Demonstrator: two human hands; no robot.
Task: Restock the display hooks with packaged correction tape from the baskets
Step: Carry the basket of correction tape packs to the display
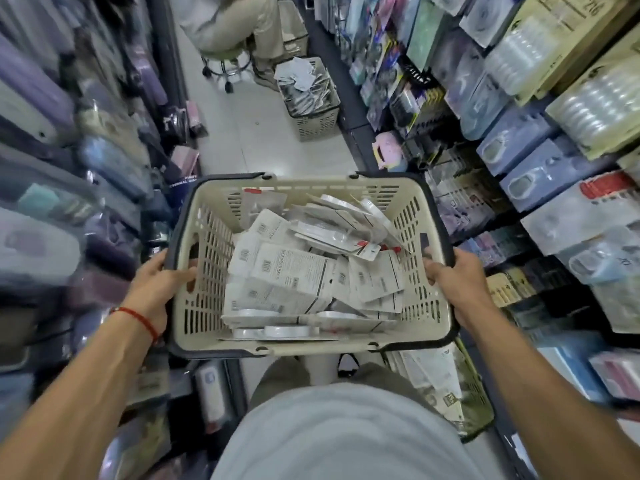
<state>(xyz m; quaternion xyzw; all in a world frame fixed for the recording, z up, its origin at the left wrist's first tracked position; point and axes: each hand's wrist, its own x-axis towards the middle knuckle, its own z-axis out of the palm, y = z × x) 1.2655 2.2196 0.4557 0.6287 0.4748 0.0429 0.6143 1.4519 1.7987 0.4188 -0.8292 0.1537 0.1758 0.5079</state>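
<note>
I hold a beige plastic basket with a dark rim in front of my waist. My left hand grips its left rim, thumb over the edge and fingers inside the wall. My right hand grips the right rim the same way. Inside lie several white packaged correction tapes, piled loosely, some showing barcoded backs, some showing the round tape. Display hooks with hanging packets fill the rack on my right.
A second beige basket with packets stands on the floor ahead. A person sits on a wheeled stool beyond it. Another basket sits by my right leg. Racks of hanging goods line the narrow aisle's left side.
</note>
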